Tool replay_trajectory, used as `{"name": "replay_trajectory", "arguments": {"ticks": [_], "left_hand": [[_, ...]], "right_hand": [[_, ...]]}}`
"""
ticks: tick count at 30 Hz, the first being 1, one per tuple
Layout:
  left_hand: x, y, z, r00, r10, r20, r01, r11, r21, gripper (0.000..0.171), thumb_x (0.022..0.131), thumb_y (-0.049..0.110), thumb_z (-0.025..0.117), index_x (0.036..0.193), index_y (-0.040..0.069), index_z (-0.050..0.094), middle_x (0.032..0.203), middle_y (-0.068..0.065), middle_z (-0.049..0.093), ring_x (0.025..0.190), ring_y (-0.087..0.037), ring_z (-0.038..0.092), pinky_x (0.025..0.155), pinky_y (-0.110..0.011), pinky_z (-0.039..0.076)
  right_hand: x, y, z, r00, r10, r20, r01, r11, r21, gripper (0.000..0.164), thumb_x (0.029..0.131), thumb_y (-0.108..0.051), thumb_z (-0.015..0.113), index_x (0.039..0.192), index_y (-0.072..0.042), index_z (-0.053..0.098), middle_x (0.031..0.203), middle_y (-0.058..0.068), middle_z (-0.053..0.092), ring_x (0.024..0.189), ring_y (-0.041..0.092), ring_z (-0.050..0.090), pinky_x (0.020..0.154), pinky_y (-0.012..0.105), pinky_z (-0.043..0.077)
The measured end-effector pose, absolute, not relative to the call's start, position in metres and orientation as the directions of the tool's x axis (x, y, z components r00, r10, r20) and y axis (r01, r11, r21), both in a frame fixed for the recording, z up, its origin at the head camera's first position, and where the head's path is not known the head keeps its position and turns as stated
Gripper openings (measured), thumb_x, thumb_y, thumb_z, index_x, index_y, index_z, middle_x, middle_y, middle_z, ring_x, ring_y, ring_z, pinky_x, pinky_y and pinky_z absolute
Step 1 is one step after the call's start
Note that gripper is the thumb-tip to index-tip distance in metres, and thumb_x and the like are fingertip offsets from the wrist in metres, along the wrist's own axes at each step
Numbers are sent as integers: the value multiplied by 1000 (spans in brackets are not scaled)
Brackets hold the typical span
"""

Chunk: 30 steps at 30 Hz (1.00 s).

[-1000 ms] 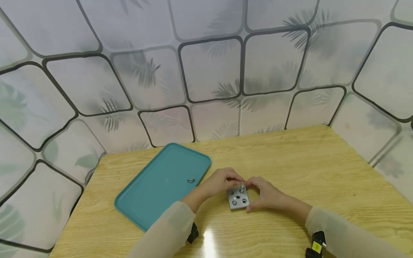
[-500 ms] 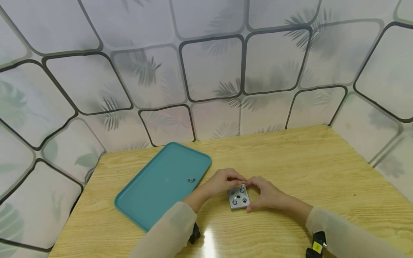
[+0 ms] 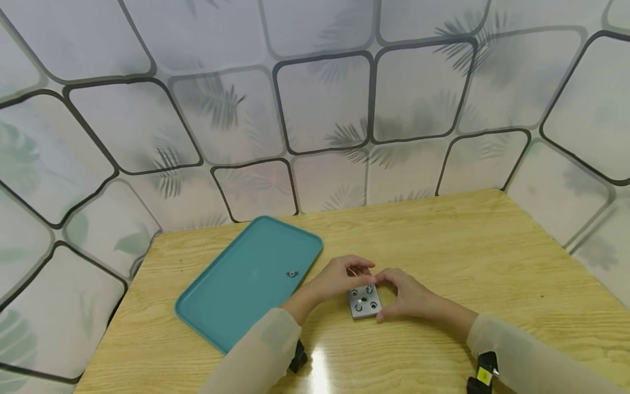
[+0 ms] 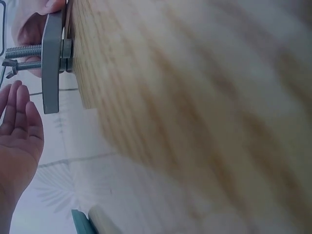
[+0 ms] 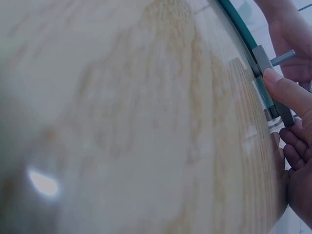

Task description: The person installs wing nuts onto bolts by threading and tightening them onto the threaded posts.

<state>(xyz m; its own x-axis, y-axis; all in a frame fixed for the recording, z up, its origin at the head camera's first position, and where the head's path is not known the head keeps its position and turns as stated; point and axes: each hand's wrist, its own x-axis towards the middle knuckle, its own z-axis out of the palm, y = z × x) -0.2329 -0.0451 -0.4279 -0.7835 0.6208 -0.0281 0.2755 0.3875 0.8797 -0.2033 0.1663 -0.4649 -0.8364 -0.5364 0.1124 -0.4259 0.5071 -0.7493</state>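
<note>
A square grey metal plate (image 3: 366, 313) with several holes lies ahead of me, two threaded bolts (image 4: 24, 50) standing up through it. On the farther bolt's end sits a wing nut (image 4: 9, 63). My right hand (image 3: 413, 298) grips the plate's right side, thumb at the near corner and index finger at the far corner. Beside the wing nut is my left hand (image 3: 339, 278), its thumb by the far bolt and its other fingers apart from the thumb. In the left wrist view its fingers stretch out just below the nut. Bolt heads show under the plate.
A teal tray (image 3: 236, 295) lies left of the plate on the wooden table (image 3: 443, 235), with another wing nut (image 3: 292, 273) near its right edge. A patterned cloth wall (image 3: 320, 104) rises behind the table. Black wrist devices (image 3: 482, 375) sit below both sleeves.
My left fingers have lifted away from the thumb at the far bolt, and the thumb has shifted over the bolt's top. The right hand keeps its grip on the plate.
</note>
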Motion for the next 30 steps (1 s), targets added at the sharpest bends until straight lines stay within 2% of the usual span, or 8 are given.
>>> {"name": "replay_trajectory", "arguments": {"ticks": [4,9,16,24,30], "left_hand": [[-230,-45,-423,-783,621,-39,252,374,893,40,79,22,71,115,8,60,98,-3,62,87,-10,55,75,-20,45],[-221,-47,-405,-769,638,-30,271,367,890,37,77,15,72,111,4,60,100,-11,62,92,-22,57,76,-20,44],[-231,-48,-425,-752,658,-17,290,355,889,30,78,22,72,106,14,63,93,2,62,84,-6,56,74,-20,46],[-231,-51,-427,-727,686,-9,329,359,873,20,86,12,60,105,14,65,101,3,63,87,-2,55,77,-19,46],[-233,-52,-429,-732,681,1,342,366,865,16,88,10,58,99,14,68,98,4,64,85,-1,54,74,-19,46]], "right_hand": [[-203,167,-465,-834,-540,115,-434,512,-741,67,57,-45,82,110,-14,56,112,-5,56,106,19,47,92,37,38],[-203,167,-465,-837,-533,123,-442,527,-726,69,56,-47,82,110,-12,56,112,-3,57,107,20,47,92,39,38],[-204,167,-466,-833,-538,124,-440,511,-738,68,57,-45,82,110,-11,56,113,-3,57,106,19,46,92,36,38],[-204,166,-468,-835,-534,135,-444,508,-738,67,56,-44,83,108,-12,56,109,-5,58,103,16,47,91,34,38],[-204,166,-465,-834,-539,121,-431,499,-752,70,57,-44,83,112,-12,56,113,-4,57,106,17,46,92,32,37]]}}
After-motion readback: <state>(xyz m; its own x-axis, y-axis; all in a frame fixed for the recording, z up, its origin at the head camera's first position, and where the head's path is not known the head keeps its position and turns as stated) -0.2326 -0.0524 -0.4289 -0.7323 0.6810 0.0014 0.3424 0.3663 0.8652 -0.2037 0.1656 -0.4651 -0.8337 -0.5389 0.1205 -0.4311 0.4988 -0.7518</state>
